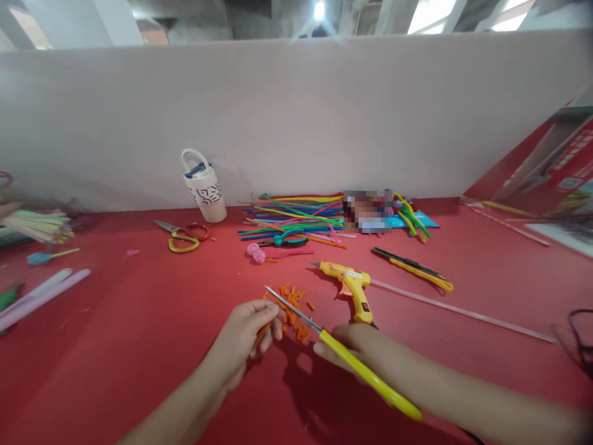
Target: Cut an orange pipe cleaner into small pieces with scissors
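Note:
My left hand (pixel 252 330) is closed, fingertips pinched on an orange pipe cleaner (pixel 262 334) that is mostly hidden by the fingers. From the lower right, my right hand (pixel 349 346) grips yellow-handled scissors (pixel 365 371), its fingers partly behind the handle. Their blades point up and left, with the tip just past my left fingertips. Under and beyond the blades lies a loose pile of short orange pipe cleaner pieces (pixel 302 334) on the red table (pixel 152 334). A yellow glue gun (pixel 349 285) lies just beyond my right hand, its nozzle to the left.
Coloured pipe cleaners (pixel 296 213) lie along the white partition (pixel 296 111), with pliers (pixel 283 239) and a pink twisted piece (pixel 259 252) in front. A white tumbler (pixel 204 191) and other scissors (pixel 180 237) stand left. A black-and-yellow tool (pixel 412 269) and a long glue stick (pixel 463 309) lie right.

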Demonstrator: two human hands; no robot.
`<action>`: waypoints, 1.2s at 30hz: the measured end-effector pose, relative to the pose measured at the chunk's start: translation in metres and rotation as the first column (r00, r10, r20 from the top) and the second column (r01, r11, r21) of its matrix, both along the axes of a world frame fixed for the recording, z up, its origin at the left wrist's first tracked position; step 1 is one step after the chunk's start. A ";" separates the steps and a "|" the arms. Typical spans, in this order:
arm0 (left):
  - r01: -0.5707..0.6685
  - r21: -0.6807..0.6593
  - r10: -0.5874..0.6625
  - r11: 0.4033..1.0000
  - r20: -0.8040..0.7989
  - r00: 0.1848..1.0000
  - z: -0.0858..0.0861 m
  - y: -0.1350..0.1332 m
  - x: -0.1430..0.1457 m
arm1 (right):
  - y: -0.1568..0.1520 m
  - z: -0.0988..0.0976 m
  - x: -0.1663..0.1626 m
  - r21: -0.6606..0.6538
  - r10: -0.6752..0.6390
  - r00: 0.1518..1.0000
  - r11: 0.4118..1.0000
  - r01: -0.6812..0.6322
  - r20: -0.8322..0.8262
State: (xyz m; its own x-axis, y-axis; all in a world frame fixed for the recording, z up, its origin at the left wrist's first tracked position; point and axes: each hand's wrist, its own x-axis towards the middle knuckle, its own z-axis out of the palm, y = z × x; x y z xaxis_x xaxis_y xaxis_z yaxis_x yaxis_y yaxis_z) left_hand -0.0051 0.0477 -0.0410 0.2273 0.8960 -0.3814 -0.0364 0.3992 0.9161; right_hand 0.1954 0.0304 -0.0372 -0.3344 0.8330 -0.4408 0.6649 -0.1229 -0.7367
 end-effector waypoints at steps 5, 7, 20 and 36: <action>0.184 -0.028 -0.184 0.983 0.003 0.983 0.005 -0.015 0.011 | 0.010 0.018 -0.015 -0.030 -0.052 0.991 0.998 0.049 -0.121; 0.254 -0.026 -0.254 0.967 0.005 0.967 0.007 -0.019 0.013 | 0.011 0.022 -0.023 -0.043 -0.032 0.967 0.999 0.022 -0.252; 0.292 -0.005 -0.292 0.956 -0.021 0.956 0.010 -0.020 0.011 | 0.013 0.014 -0.024 0.008 0.098 0.956 0.995 -0.100 -0.276; 0.311 -0.048 -0.315 0.949 -0.149 0.938 0.012 -0.023 0.015 | 0.014 0.014 -0.018 0.278 0.219 0.974 0.940 -0.197 -0.051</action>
